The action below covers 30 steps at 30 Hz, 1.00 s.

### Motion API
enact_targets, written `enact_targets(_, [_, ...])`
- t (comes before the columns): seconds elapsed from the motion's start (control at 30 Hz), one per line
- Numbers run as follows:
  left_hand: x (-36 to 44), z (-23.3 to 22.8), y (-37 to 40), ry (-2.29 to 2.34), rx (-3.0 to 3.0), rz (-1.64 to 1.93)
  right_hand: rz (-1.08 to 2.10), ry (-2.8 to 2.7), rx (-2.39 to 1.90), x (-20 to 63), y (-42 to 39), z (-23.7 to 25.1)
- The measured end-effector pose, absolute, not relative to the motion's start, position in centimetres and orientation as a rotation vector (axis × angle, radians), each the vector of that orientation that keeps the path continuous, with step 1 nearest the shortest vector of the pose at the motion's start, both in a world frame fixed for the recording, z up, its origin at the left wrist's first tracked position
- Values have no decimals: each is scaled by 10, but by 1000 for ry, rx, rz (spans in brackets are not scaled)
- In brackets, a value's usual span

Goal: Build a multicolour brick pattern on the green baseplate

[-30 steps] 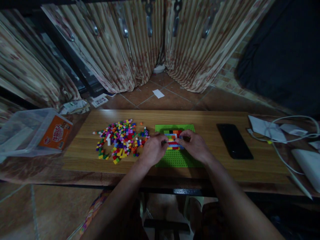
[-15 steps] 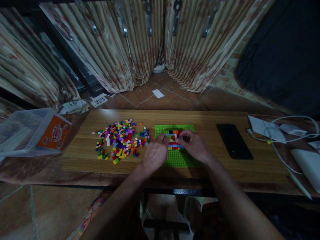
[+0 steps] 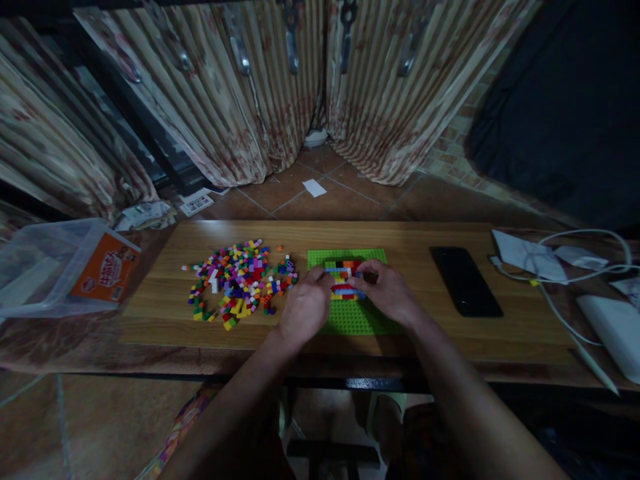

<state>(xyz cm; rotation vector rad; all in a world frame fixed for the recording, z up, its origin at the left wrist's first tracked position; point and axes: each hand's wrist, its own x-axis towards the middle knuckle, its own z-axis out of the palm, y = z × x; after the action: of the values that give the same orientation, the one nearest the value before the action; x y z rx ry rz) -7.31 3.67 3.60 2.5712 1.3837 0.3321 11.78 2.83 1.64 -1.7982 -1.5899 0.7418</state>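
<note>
While we lean over the bench [image 3: 410, 237], both our hands [image 3: 345, 293] meet over the green baseplate [image 3: 350, 319], which lies flat near the middle of the wood. Our left hand [image 3: 305, 308] rests on the plate's left edge with fingers curled inward, its fingertips against the left side of the small brick build [image 3: 343, 280]; whether it pinches a single brick we cannot tell, since the tips are too small and dim to read. Our right hand [image 3: 387, 292] comes in from the right, fingers bent and closed around the build's right side, touching it. The build sits on the far half of the plate, a low patch of red, orange, yellow, blue and black bricks, partly hidden by our fingers. Just left of the plate, a loose pile of bricks [image 3: 237, 283] in many colours spreads across the bench, its nearest pieces close to our left knuckles. Well to the left, off the wooden top, a clear plastic box [image 3: 45, 267] with an orange label lies tilted. To the right of the plate, apart from our right hand, a black phone [image 3: 466, 281] lies flat. Farther right we see white paper [image 3: 530, 257], a white cable [image 3: 585, 267] and a white device [image 3: 613, 330]. Behind the bench, striped curtains [image 3: 280, 100] hang down to a tiled floor [image 3: 330, 193].
</note>
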Motion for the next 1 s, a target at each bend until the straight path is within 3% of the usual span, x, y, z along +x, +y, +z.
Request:
enact_targets(0.7, [-70, 33, 41, 1407, 2560, 271, 712, -1612, -1824, 112, 26, 18])
enact_targets(1.0, [-77, 33, 45, 1356, 2268, 549, 708, -1640, -1818, 115, 26, 20])
